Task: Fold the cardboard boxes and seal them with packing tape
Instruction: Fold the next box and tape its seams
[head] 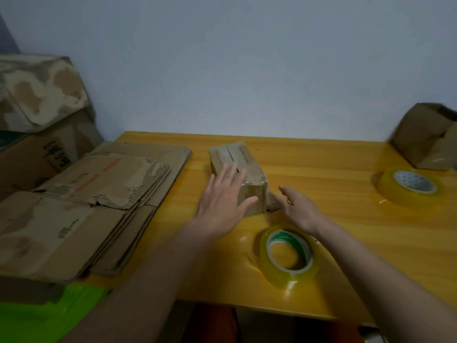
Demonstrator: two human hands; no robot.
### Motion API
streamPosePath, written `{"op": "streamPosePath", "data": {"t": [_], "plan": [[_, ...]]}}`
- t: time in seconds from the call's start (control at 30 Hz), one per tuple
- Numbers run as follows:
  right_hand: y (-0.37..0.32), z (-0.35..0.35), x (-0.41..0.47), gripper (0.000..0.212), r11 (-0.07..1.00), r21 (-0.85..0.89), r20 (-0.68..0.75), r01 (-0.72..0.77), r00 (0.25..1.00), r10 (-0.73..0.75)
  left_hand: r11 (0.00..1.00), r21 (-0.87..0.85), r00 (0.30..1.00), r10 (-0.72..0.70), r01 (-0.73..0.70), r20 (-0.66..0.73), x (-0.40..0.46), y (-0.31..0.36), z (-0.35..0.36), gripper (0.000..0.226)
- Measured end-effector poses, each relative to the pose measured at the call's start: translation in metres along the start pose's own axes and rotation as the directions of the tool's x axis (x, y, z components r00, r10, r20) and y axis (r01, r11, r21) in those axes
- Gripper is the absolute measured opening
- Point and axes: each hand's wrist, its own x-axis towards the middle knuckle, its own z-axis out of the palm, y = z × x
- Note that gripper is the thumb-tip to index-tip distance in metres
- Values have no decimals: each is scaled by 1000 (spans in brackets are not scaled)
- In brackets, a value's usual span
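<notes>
Sealing folded small cardboard box: left hand flat on it, right hand open beside; next, nearer tape roll below right wrist.

The table is seen to be of wood, yellow and glossy, with light reflected along its top. The small box is made of brown matt cardboard, and shiny clear tape is wrapped over its near end. The flattened boxes are of rough, torn cardboard, with corrugated edges laid bare. The near roll and the far roll are wound of glossy, see-through yellowish plastic tape.
</notes>
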Motion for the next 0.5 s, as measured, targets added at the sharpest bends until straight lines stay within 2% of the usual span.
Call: {"op": "streamPosePath", "data": {"t": [0.07, 0.13, 0.2, 0.3, 0.4, 0.43, 0.47, 0.5], "plan": [[0, -1, 1, 45, 995, -57, 4, -77, 997, 78, 998, 54, 1000, -30, 29, 7, -5, -3, 2, 74], [-1, -4, 2, 47, 991, -3, -15, -131, 991, 131, 997, -27, 996, -70, 69, -54, -16, -11, 2, 71], [-4, -7, 5, 56, 964, 172, 6, -204, 979, 206, 974, -199, 981, -136, 107, -141, -29, -20, 1, 62], [-18, -3, 8, 60, 774, 549, 89, -316, 943, 322, 903, -377, 938, -291, 205, -187, -46, -30, 0, 49], [-41, 4, 11, 39, 558, 743, 225, -371, 922, 314, 776, -557, 909, -409, 297, -84, -55, -28, -6, 55], [-50, 6, 12, 28, 516, 777, 235, -360, 927, 293, 724, -611, 900, -434, 319, -45, -55, -27, -9, 59], [-58, 7, 14, 18, 523, 791, 194, -317, 941, 276, 682, -651, 894, -449, 332, -15, -55, -26, -12, 62], [-65, 8, 16, 11, 583, 776, 102, -239, 961, 259, 655, -677, 894, -449, 336, 9, -54, -26, -14, 62]]}}
